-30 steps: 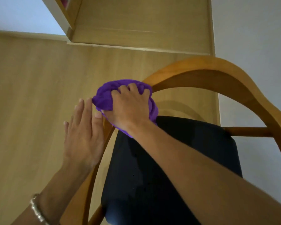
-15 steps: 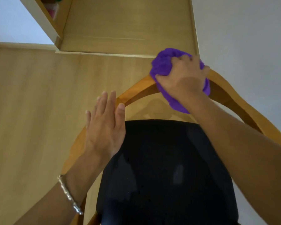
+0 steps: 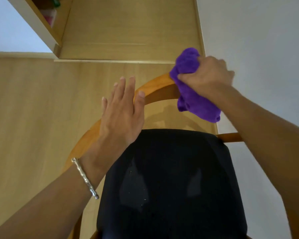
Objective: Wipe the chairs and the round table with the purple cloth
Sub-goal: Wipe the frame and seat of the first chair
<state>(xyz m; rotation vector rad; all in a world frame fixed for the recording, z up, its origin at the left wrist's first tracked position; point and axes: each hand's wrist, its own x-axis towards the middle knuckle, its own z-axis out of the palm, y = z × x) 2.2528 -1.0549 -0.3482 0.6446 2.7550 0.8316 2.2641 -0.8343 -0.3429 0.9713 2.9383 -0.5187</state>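
Purple cloth [image 3: 193,100] clenched in right hand [image 3: 207,75].

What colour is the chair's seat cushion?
Black, on the seat cushion inside the orange-brown wooden frame; the head view shows it.

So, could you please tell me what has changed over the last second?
The right hand, gripping the purple cloth, slid along the chair's curved wooden rail from its left part toward the right. The left hand stayed flat on the rail's left side, holding nothing.
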